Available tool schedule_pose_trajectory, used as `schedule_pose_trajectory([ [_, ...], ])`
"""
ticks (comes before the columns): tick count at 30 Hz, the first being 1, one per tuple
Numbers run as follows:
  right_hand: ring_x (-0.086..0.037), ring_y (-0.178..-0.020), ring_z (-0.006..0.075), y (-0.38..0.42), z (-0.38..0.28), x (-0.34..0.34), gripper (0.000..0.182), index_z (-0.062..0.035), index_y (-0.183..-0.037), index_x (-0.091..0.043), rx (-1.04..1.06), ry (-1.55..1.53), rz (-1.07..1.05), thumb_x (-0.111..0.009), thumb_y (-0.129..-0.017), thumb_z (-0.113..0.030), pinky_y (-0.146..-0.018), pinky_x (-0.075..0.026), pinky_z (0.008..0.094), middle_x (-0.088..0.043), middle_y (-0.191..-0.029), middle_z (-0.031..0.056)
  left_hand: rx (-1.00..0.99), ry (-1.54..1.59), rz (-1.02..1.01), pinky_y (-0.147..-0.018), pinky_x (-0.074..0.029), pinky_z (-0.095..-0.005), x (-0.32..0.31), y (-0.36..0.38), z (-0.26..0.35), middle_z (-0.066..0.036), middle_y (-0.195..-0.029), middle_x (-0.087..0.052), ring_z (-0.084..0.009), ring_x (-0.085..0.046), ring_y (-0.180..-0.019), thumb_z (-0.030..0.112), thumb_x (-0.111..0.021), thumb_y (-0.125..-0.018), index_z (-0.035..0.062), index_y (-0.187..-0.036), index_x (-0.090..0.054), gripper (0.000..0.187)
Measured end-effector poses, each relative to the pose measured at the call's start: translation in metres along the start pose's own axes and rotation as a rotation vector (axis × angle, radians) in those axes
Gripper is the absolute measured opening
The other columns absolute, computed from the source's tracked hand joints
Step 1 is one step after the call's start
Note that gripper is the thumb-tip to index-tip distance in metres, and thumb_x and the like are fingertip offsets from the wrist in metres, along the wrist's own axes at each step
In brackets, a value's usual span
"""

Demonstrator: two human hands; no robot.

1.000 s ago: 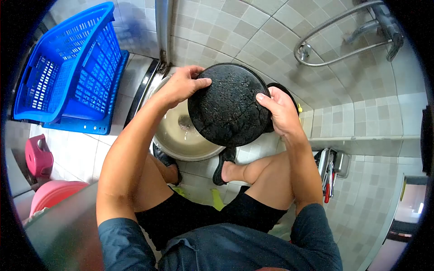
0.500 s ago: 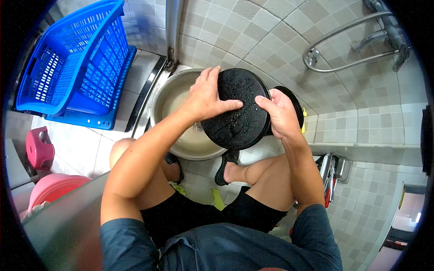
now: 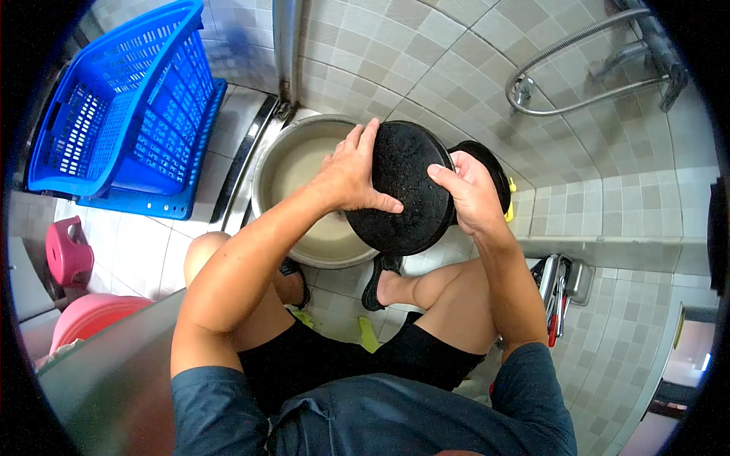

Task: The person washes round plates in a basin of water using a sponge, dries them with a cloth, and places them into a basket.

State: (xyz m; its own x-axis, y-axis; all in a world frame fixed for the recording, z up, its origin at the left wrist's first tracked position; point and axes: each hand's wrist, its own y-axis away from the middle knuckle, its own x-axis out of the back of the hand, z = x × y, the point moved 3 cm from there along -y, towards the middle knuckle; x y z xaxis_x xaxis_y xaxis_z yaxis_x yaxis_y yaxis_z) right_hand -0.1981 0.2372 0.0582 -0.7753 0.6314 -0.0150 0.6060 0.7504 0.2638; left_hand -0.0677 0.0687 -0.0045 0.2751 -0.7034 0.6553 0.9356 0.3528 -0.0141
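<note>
Black round disc [image 3: 414, 178], broad face up toward the head view, surface rough and pitted (crust-like), edge smooth. Held up, partly overlapping the metal basin [image 3: 327, 263].

Fingertips of right hand [image 3: 473, 197] hidden behind black disc [image 3: 411, 186], basin [image 3: 262, 171] partly covered, pink tub [image 3: 91, 310] partly behind pane [image 3: 114, 380]

Far left of left fingers [image 3: 368, 140]: blue perforated basket [image 3: 163, 137], blue base [image 3: 141, 207] under it. Left, bodyward of left fingers: dark pink plastic item [image 3: 70, 257], type unclear; paler pink tub [image 3: 95, 315] just beside. Beyond all fingers: tiled wall [image 3: 380, 49]. Up-right of right fingers [image 3: 447, 179]: wall tap [image 3: 660, 45], looped metal hose [image 3: 547, 114]. Right, bodyward of right fingers: metal container [image 3: 582, 283], red handle [image 3: 553, 332] near.
</note>
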Motion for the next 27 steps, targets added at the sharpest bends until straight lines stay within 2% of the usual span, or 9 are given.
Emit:
schedule_pose_trajectory([
  [8,-0.062,-0.081,0.0091,0.005,-0.005,0.006,0.012,-0.0036,-0.100,-0.060,-0.023,0.037,0.021,-0.069,-0.094,-0.009,-0.076,-0.051,0.0260,-0.067,-0.091,0.0025,-0.032,0.015,-0.044,-0.120,-0.032,-0.0497,-0.006,-0.004,0.002,-0.035,-0.153,-0.030,-0.0500,-0.032,-0.144,0.059,-0.096,-0.048,-0.0015,-0.158,-0.008,0.154],
  [11,-0.062,-0.081,0.0090,0.005,-0.004,0.011,0.011,-0.0038,-0.099,-0.060,-0.014,0.030,-0.011,-0.069,-0.094,-0.009,-0.076,-0.051,0.0263,-0.067,-0.091,0.0024,0.001,0.093,0.008,-0.113,-0.040,-0.0539,-0.007,-0.008,-0.002,-0.028,-0.151,-0.038,-0.0459,-0.041,-0.140,0.052,-0.096,-0.053,0.0070,-0.161,-0.013,0.143],
  [14,-0.062,-0.081,0.0089,0.005,-0.001,0.012,0.011,-0.0037,-0.099,-0.060,-0.021,0.025,-0.017,-0.069,-0.094,-0.008,-0.077,-0.051,0.0263,-0.067,-0.091,0.0024,-0.015,0.112,0.080,-0.111,-0.043,-0.0470,-0.001,-0.008,0.002,-0.031,-0.143,-0.046,-0.0450,-0.049,-0.133,0.051,-0.090,-0.067,-0.0003,-0.155,-0.028,0.119],
  [15,-0.062,-0.080,0.0095,0.005,0.000,0.013,0.013,-0.0019,-0.101,-0.060,-0.012,0.022,-0.014,-0.069,-0.094,-0.009,-0.074,-0.051,0.0269,-0.067,-0.091,0.0034,-0.015,0.112,0.079,-0.111,-0.043,-0.0470,-0.002,-0.008,0.000,-0.031,-0.143,-0.046,-0.0450,-0.049,-0.133,0.051,-0.090,-0.067,-0.0003,-0.155,-0.028,0.119],
  [17,-0.062,-0.079,0.0101,0.004,0.000,0.015,0.015,-0.0002,-0.103,-0.059,-0.004,0.018,-0.009,-0.069,-0.095,-0.009,-0.071,-0.051,0.0274,-0.067,-0.090,0.0044,0.017,0.123,0.097,-0.111,-0.042,-0.0461,-0.002,-0.012,-0.006,-0.032,-0.142,-0.050,-0.0443,-0.051,-0.132,0.047,-0.082,-0.081,-0.0028,-0.150,-0.036,0.097],
  [18,-0.061,-0.081,0.0093,0.004,0.000,0.017,0.013,-0.0019,-0.100,-0.060,-0.018,0.046,-0.006,-0.069,-0.095,-0.009,-0.074,-0.051,0.0265,-0.067,-0.091,0.0033,0.021,0.082,0.147,-0.109,-0.044,-0.0459,-0.002,-0.013,-0.008,-0.029,-0.139,-0.054,-0.0422,-0.053,-0.130,0.040,-0.074,-0.090,-0.0033,-0.144,-0.044,0.075],
  [20,-0.061,-0.082,0.0084,0.004,0.000,0.021,0.010,-0.0036,-0.098,-0.060,-0.031,0.075,0.006,-0.068,-0.094,-0.008,-0.077,-0.050,0.0256,-0.067,-0.092,0.0022,0.045,0.014,0.146,-0.108,-0.045,-0.0466,0.002,-0.017,-0.015,-0.029,-0.136,-0.055,-0.0429,-0.054,-0.127,0.036,-0.073,-0.090,-0.0032,-0.141,-0.046,0.070],
  [22,-0.061,-0.080,0.0090,0.005,-0.002,0.027,0.016,0.0001,-0.104,-0.059,0.061,0.182,0.043,-0.069,-0.095,-0.010,-0.072,-0.051,0.0261,-0.067,-0.090,0.0041,0.045,-0.151,0.186,-0.104,-0.047,-0.0478,0.009,-0.016,-0.017,-0.027,-0.128,-0.059,-0.0425,-0.058,-0.121,0.031,-0.072,-0.091,-0.0032,-0.132,-0.053,0.057],
  [27,-0.062,-0.083,0.0086,0.011,-0.010,0.049,0.017,0.0014,-0.105,-0.058,0.149,0.305,0.150,-0.068,-0.096,-0.009,-0.075,-0.052,0.0265,-0.068,-0.092,0.0053,0.125,-0.351,0.085,-0.102,-0.048,-0.0482,0.030,-0.014,-0.018,-0.026,-0.124,-0.060,-0.0413,-0.058,-0.119,0.032,-0.071,-0.090,-0.0031,-0.122,-0.061,0.049],
])
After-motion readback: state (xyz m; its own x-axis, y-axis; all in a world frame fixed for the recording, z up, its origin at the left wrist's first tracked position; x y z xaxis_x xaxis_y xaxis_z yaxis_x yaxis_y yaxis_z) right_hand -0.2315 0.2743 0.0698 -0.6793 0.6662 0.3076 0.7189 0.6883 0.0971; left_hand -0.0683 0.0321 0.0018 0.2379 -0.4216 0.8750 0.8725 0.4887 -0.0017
